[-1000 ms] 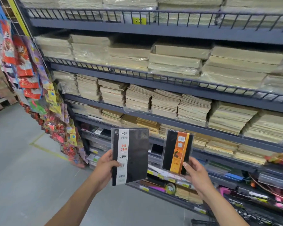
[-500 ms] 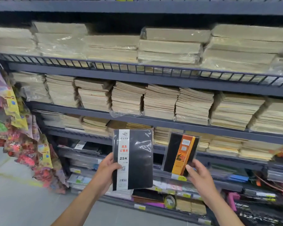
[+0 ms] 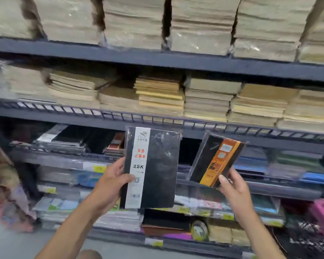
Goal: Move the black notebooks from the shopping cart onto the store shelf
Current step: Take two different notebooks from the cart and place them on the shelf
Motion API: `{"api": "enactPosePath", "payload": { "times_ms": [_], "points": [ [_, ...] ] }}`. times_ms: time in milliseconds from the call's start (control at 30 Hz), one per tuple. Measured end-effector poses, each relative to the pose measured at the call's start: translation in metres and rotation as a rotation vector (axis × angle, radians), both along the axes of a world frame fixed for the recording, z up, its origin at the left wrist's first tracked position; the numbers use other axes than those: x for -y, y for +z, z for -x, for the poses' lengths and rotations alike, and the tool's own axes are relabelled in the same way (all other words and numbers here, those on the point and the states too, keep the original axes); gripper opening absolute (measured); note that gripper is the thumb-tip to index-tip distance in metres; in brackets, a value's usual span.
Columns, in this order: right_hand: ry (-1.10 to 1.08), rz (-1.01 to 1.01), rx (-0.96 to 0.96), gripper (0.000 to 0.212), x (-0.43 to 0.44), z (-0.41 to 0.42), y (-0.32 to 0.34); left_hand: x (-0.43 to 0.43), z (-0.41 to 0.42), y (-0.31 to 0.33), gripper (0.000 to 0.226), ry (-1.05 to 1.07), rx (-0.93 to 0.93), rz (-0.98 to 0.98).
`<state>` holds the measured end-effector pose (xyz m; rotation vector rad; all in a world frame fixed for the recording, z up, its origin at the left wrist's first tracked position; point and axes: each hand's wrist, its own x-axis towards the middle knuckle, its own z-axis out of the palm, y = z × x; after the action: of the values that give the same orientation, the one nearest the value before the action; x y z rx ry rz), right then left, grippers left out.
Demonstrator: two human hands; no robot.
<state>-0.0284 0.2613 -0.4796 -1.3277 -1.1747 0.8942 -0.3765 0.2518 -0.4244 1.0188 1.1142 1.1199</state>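
Two shrink-wrapped books front the dark metal shelf: left hand grips the large white-banded black notebook upright, thumb across; right hand pinches the small orange-banded black notebook at its bottom, top leaning right.

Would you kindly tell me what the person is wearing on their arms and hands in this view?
Nothing that shows: the left hand and right hand are bare, with no gloves, rings or watch. The left forearm and right forearm are bare too, and no sleeve reaches into the frame. The right thumbnail looks unpainted.
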Motion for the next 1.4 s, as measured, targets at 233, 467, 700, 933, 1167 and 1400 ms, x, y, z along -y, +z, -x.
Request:
{"api": "enactPosePath", "payload": {
  "times_ms": [233, 467, 700, 933, 1167, 1400],
  "points": [
    [-0.012, -0.145, -0.011, 0.029, -0.025, -0.021, -0.08, -0.012, -0.004, -0.067, 0.047, -0.066, -0.061, -0.135],
    [-0.014, -0.12, -0.047, 0.038, -0.022, -0.031, -0.094, -0.017, -0.027, -0.058, 0.025, -0.033, -0.12, -0.117],
    [0.021, -0.127, -0.06, 0.033, -0.017, -0.03, -0.087, -0.092, -0.057, -0.019, 0.014, 0.072, -0.084, -0.094],
    [0.008, -0.089, -0.102, 0.031, -0.009, -0.031, -0.08, -0.141, -0.095, -0.009, 0.014, 0.108, -0.117, -0.014],
    [-0.002, -0.068, -0.074, 0.041, -0.004, -0.037, -0.084, -0.174, -0.095, -0.014, 0.023, 0.104, -0.229, 0.06],
    [-0.027, -0.089, -0.041, 0.03, 0.01, -0.039, -0.084, -0.198, -0.093, -0.027, 0.033, 0.092, -0.672, -0.041]
  ]
}}
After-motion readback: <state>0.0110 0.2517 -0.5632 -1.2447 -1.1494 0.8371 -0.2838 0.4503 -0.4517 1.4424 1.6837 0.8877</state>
